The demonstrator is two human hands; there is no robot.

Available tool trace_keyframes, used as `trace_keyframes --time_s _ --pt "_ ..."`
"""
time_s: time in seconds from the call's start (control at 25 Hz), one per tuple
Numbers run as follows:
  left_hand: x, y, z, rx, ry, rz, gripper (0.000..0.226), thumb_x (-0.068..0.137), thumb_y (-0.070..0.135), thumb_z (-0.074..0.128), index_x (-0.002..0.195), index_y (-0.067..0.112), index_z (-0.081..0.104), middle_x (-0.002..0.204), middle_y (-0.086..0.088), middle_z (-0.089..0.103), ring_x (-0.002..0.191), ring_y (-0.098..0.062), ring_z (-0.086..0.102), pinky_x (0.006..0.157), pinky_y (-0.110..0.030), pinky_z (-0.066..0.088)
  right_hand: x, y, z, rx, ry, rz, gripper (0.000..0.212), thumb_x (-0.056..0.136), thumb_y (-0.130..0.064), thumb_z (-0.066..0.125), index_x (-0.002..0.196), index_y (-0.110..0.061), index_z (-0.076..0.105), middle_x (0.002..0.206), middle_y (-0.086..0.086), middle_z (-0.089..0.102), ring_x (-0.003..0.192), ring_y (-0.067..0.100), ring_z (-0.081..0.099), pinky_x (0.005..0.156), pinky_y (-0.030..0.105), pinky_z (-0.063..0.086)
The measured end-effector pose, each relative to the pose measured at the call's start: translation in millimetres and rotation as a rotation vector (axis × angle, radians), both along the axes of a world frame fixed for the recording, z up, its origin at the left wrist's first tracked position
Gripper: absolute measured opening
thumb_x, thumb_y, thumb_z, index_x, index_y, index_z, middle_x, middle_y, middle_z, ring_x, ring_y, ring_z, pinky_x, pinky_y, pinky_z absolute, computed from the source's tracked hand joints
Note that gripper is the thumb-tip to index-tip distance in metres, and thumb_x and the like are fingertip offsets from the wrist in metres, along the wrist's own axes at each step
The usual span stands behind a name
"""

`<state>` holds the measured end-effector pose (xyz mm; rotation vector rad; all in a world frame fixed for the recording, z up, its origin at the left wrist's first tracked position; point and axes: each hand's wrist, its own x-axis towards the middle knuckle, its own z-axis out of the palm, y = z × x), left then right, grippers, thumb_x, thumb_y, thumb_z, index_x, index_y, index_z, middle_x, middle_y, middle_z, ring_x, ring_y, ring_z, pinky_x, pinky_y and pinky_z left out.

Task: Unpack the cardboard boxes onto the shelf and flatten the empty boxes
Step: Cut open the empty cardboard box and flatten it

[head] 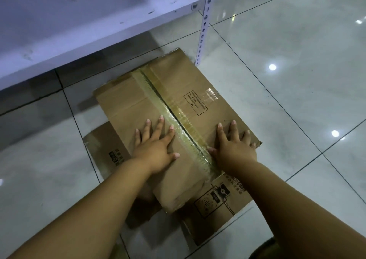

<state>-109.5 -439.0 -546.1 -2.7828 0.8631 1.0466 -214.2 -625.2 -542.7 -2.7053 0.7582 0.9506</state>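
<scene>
A flattened brown cardboard box [172,92] lies on the tiled floor, a strip of clear tape running down its middle seam. It rests on top of another flattened box [217,205] with black printing. My left hand [156,147] presses flat on the cardboard left of the seam, fingers spread. On the right of the seam my right hand [235,145] lies flat as well, fingers straight, near the box's right edge. The white shelf board [79,21] hangs over the far left, bare on the part I see.
A white perforated shelf post [204,26] stands on the floor just beyond the box's far right corner. Glossy grey floor tiles [297,80] stretch to the right and left, with light spots reflected in them.
</scene>
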Motion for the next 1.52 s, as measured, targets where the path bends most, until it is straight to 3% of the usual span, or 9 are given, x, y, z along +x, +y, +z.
trace_keyframes --time_s 0.24,0.48,0.64,0.8,1.24,1.36,1.52 --pt "-40 -57 12 0.017 -0.016 0.112 0.075 0.089 0.063 0.046 0.147 0.051 0.001 0.155 0.001 -0.027 0.142 -0.04 -0.01 0.114 -0.055 0.009 -45 -43 10 -0.016 0.06 -0.074 0.082 0.092 -0.069 0.024 0.152 -0.028 -0.015 0.159 0.01 -0.019 0.143 0.049 0.002 0.107 0.063 0.03" --pt "-86 -92 24 0.106 0.082 0.187 0.078 0.089 0.063 0.046 0.146 0.05 -0.005 0.155 0.002 -0.028 0.137 -0.055 -0.011 0.11 -0.061 0.025 -87 -70 18 0.024 0.1 -0.076 0.08 0.095 -0.065 0.022 0.151 -0.024 -0.019 0.158 0.013 -0.023 0.142 0.051 -0.001 0.106 0.069 0.024" --pt "-95 -100 27 0.135 0.102 0.144 0.083 0.089 0.063 0.045 0.147 0.046 -0.012 0.154 -0.001 -0.031 0.135 -0.058 -0.014 0.113 -0.061 0.017 -95 -72 15 0.02 0.078 -0.104 0.078 0.096 -0.063 0.022 0.15 -0.026 -0.02 0.157 0.012 -0.025 0.142 0.051 -0.007 0.105 0.073 0.014" --pt "-98 -104 18 0.139 0.076 0.127 0.083 0.09 0.063 0.043 0.146 0.045 -0.015 0.15 0.0 -0.038 0.133 -0.059 -0.02 0.106 -0.066 0.018 -95 -70 11 0.064 0.04 -0.207 0.077 0.096 -0.063 0.025 0.15 -0.03 -0.02 0.156 0.007 -0.03 0.142 0.048 -0.017 0.105 0.073 0.008" --pt "-88 -117 7 -0.008 0.076 -0.092 0.085 0.081 0.075 0.043 0.142 0.055 -0.013 0.146 0.009 -0.045 0.133 -0.053 -0.027 0.107 -0.067 0.005 -117 -73 17 0.023 0.048 -0.437 0.09 0.088 -0.07 0.039 0.151 -0.033 -0.014 0.159 0.004 -0.022 0.145 0.044 -0.008 0.109 0.07 0.017" --pt "-73 -124 6 -0.016 0.081 -0.139 0.084 0.083 0.071 0.046 0.143 0.056 -0.011 0.146 0.009 -0.045 0.132 -0.05 -0.034 0.108 -0.068 -0.002 -121 -73 18 0.039 0.062 -0.451 0.092 0.087 -0.07 0.042 0.151 -0.036 -0.013 0.16 0.003 -0.02 0.145 0.041 -0.002 0.109 0.068 0.018" --pt "-55 -131 3 -0.008 0.089 -0.237 0.082 0.087 0.064 0.049 0.144 0.055 -0.01 0.147 0.01 -0.043 0.135 -0.041 -0.036 0.102 -0.073 -0.001 -119 -69 17 0.043 0.067 -0.433 0.091 0.088 -0.068 0.044 0.152 -0.035 -0.012 0.16 0.004 -0.017 0.144 0.041 0.002 0.11 0.066 0.021"
